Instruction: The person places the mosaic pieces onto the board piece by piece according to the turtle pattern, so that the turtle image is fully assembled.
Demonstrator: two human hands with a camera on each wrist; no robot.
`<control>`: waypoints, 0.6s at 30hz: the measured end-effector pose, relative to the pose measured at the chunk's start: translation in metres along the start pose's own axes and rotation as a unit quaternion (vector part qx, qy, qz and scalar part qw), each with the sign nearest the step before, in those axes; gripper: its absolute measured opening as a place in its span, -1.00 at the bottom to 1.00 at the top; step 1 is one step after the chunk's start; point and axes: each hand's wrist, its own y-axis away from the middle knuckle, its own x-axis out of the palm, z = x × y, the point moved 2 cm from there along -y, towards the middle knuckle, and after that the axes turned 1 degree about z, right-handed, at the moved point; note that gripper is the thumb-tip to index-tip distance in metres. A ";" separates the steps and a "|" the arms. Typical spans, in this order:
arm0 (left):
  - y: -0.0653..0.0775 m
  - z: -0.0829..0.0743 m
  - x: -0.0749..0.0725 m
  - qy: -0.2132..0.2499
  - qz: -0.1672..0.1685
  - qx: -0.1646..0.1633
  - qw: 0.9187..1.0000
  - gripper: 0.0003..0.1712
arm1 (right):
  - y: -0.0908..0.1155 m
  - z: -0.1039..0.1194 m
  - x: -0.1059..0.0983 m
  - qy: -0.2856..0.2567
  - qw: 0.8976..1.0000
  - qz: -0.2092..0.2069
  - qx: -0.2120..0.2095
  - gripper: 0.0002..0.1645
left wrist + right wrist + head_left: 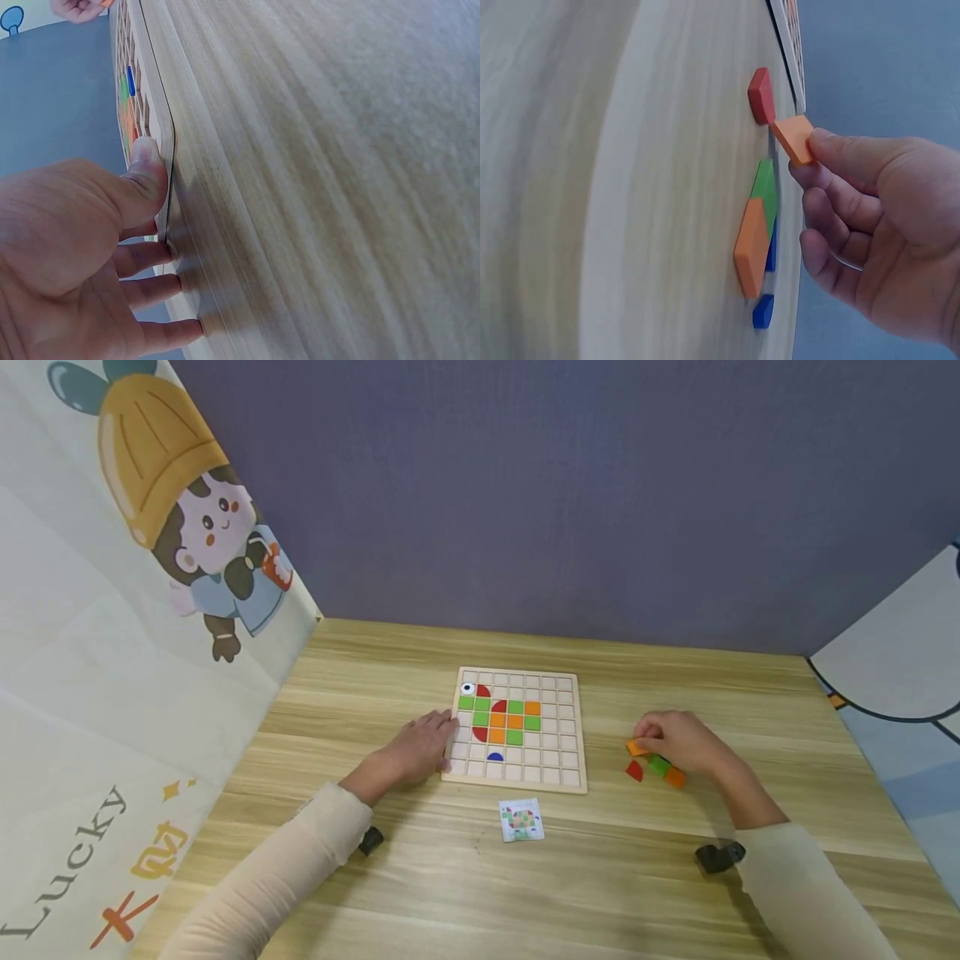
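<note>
My right hand point(681, 742) pinches an orange square tile point(795, 138) between thumb and fingers, held just above the table on the right. Under and beside it lie a red quarter-round tile point(634, 770), a green tile point(659, 765), another orange tile point(675, 777) and blue pieces point(763, 311), partly hidden in the head view. The left hand point(422, 747) rests at the left edge of a wooden grid board point(561, 770), its thumb touching the rim and the other fingers extended. On the board sit green, orange and red tiles, a round eye piece point(468, 688) and a blue half-round tile point(495, 757).
A small picture card point(522, 820) with a coloured pattern lies in front of the board. The wooden table point(585, 877) meets a dark wall point(540, 510) at the back. Printed panels point(90, 610) stand at both sides.
</note>
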 end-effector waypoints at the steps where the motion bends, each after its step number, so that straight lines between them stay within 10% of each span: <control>1: 0.000 0.000 0.000 0.000 0.000 0.000 1.000 -0.12 | 0.000 0.001 0.000 -0.002 1.000 -0.003 0.000 -0.94; 18: 0.001 0.000 0.000 0.001 -0.002 0.001 1.000 -0.11 | -0.024 0.030 0.012 -0.036 0.998 -0.037 -0.024 -0.95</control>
